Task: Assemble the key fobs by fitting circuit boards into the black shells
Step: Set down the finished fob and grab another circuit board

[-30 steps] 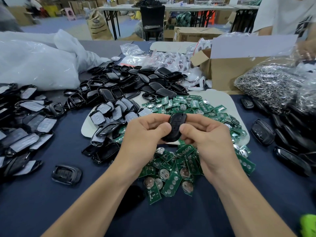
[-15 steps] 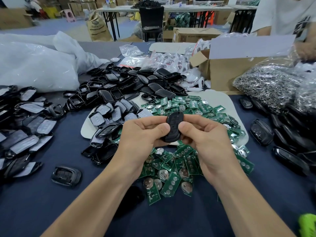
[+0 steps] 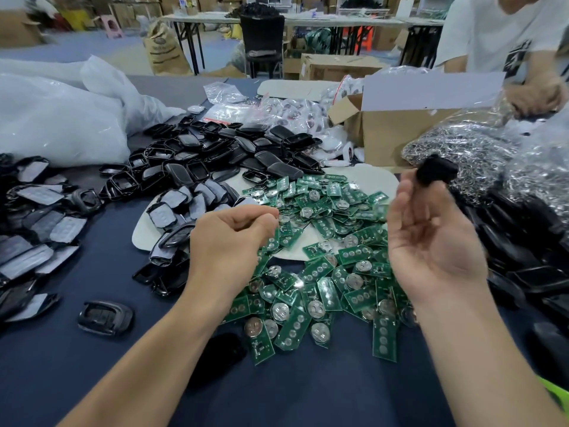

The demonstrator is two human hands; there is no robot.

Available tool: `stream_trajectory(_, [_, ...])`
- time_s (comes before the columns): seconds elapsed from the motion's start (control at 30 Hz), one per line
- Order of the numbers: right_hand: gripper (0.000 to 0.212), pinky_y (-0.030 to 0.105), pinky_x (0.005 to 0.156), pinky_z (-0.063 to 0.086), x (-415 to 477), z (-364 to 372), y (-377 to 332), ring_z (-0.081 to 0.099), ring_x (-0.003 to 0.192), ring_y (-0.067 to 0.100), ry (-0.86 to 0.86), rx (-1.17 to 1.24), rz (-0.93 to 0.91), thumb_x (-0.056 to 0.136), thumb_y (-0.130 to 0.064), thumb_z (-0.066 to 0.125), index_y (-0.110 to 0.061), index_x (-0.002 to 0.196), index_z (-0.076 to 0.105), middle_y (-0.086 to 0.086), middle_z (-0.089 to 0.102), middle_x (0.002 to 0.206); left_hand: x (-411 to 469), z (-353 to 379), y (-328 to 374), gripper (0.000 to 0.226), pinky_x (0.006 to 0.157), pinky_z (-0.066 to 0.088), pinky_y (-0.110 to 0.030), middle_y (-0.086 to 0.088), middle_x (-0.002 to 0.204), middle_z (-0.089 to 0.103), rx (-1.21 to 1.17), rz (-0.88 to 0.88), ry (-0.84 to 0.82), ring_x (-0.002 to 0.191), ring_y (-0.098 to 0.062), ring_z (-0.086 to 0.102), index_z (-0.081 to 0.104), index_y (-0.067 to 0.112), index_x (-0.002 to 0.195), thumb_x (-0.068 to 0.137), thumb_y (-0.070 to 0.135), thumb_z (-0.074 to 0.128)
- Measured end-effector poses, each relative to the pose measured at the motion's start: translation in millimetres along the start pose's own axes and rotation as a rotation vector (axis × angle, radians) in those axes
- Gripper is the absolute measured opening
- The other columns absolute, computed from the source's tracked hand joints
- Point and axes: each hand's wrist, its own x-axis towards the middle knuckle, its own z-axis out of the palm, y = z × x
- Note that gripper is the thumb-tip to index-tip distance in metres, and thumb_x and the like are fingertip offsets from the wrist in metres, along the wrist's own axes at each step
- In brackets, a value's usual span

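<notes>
My right hand [image 3: 431, 245] is raised at the right with its palm turned toward me. A blurred black key fob [image 3: 435, 171] sits at its fingertips, pinched there as far as I can tell. My left hand [image 3: 234, 238] hovers over the heap of green circuit boards [image 3: 323, 272], fingers loosely curled and holding nothing. Empty black shells [image 3: 215, 149] are piled behind the boards. Shells with grey pads [image 3: 37, 235] cover the left side. One black shell [image 3: 106, 317] lies alone at the near left.
A pile of black fobs [image 3: 523, 241] lies along the right edge. Behind it are a bag of metal rings [image 3: 462, 146] and an open cardboard box [image 3: 388, 134]. A white plastic bag [image 3: 61, 118] fills the far left. Another person [image 3: 508, 41] works at the far right.
My hands have parted. The right hand took the fob up and to the right, and the left hand let go and stayed over the boards.
</notes>
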Motion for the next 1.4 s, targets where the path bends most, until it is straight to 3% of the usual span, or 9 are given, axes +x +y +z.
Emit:
stream_trajectory(0.1, [0.037, 0.020, 0.074, 0.059, -5.6, 2.7, -2.0, 0.076, 0.087, 0.013, -0.077, -0.226, 0.002, 0.077, -0.023, 0.081, -0.006, 0.109, 0.077, 0.007, 0.079, 0.103, 2.5, -2.6, 1.1, 0.024, 0.082, 0.065, -0.039, 0.014, 0.083, 0.080, 0.024, 0.003, 0.036, 0.082, -0.012, 0.077, 0.081, 0.047, 0.086, 0.090, 0.024, 0.080])
stream_trajectory(0.3, [0.035, 0.005, 0.076, 0.050, -21.3, 7.4, 61.7, 0.069, 0.079, -0.004, -0.246, -1.652, -0.355, 0.085, -0.017, 0.081, -0.034, 0.115, 0.076, -0.020, 0.075, 0.105, 14.4, -23.5, 1.8, 0.024, 0.043, 0.042, -0.010, 0.028, 0.079, 0.074, 0.239, 0.073, 0.254, 0.050, 0.005, 0.058, 0.081, 0.041, 0.099, 0.095, 0.020, 0.071])
stream_trajectory(0.47, [0.065, 0.027, 0.122, 0.000, -23.4, 1.2, 103.5, 0.011, 0.157, 0.010, -0.546, -2.126, -0.248, 0.104, -0.040, 0.052, -0.041, 0.162, 0.021, -0.014, 0.020, 0.170, 29.9, -40.7, -5.5, 0.053, 0.112, 0.044, -0.036, 0.002, 0.146, 0.057, 0.597, 0.087, 0.199, 0.135, -0.019, 0.051, 0.061, 0.032, 0.143, 0.095, 0.010, 0.054])
stream_trajectory(0.57, [0.054, 0.028, 0.123, -0.006, -21.4, 4.3, 108.3, 0.012, 0.158, 0.012, -0.597, -2.150, -0.294, 0.108, -0.033, 0.046, -0.035, 0.160, 0.033, -0.011, 0.026, 0.169, 34.5, -43.9, -9.6, 0.058, 0.122, 0.025, -0.036, 0.004, 0.164, 0.039, 0.719, 0.060, 0.047, 0.153, -0.018, 0.029, 0.045, 0.032, 0.155, 0.101, 0.015, 0.054])
stream_trajectory(0.8, [0.030, 0.040, 0.116, 0.038, -28.4, 7.1, 97.5, 0.055, 0.124, 0.018, -0.366, -2.027, -0.455, 0.102, -0.030, 0.060, -0.032, 0.130, 0.070, -0.007, 0.070, 0.123, 36.1, -42.0, -14.8, 0.049, 0.124, 0.018, -0.033, 0.007, 0.162, 0.043, 0.884, 0.118, -0.065, 0.153, -0.014, 0.027, 0.055, 0.033, 0.148, 0.100, 0.025, 0.056])
stream_trajectory(0.87, [0.023, 0.031, 0.085, 0.052, -29.2, 6.0, 95.9, 0.063, 0.084, 0.004, -0.294, -1.859, -0.547, 0.104, -0.029, 0.058, -0.032, 0.118, 0.076, -0.018, 0.072, 0.088, 31.8, -40.8, -12.4, 0.048, 0.119, 0.029, -0.031, 0.008, 0.155, 0.052, 0.830, 0.141, 0.011, 0.148, -0.014, 0.037, 0.059, 0.032, 0.145, 0.099, 0.024, 0.060])
stream_trajectory(0.97, [0.019, 0.012, 0.048, 0.034, -23.5, 1.7, 91.8, 0.048, 0.045, 0.002, -0.164, -1.567, -0.500, 0.103, -0.026, 0.061, -0.032, 0.095, 0.077, -0.018, 0.063, 0.057, 21.4, -38.1, -1.3, 0.036, 0.093, 0.049, -0.014, 0.019, 0.127, 0.071, 0.607, 0.257, 0.104, 0.107, 0.005, 0.064, 0.073, 0.039, 0.126, 0.093, 0.024, 0.069])
stream_trajectory(1.13, [0.020, 0.025, 0.051, 0.051, -16.6, 2.2, 84.1, 0.062, 0.051, 0.013, -0.098, -1.158, -0.256, 0.099, -0.021, 0.069, -0.028, 0.082, 0.078, 0.004, 0.070, 0.059, -2.9, -18.2, 14.5, 0.020, 0.061, 0.052, -0.011, 0.027, 0.086, 0.076, 0.276, 0.256, -0.234, 0.071, 0.005, 0.069, 0.082, 0.040, 0.101, 0.085, 0.028, 0.083])
stream_trajectory(1.4, [0.010, 0.029, 0.065, 0.060, -17.0, 5.7, 88.4, 0.072, 0.066, 0.009, -0.163, -1.261, -0.270, 0.094, -0.029, 0.075, -0.030, 0.085, 0.079, -0.006, 0.078, 0.076, 3.8, -19.5, 6.9, 0.031, 0.058, 0.046, -0.006, 0.020, 0.073, 0.072, 0.238, 0.118, -0.101, 0.061, 0.006, 0.063, 0.076, 0.049, 0.077, 0.073, 0.023, 0.093])
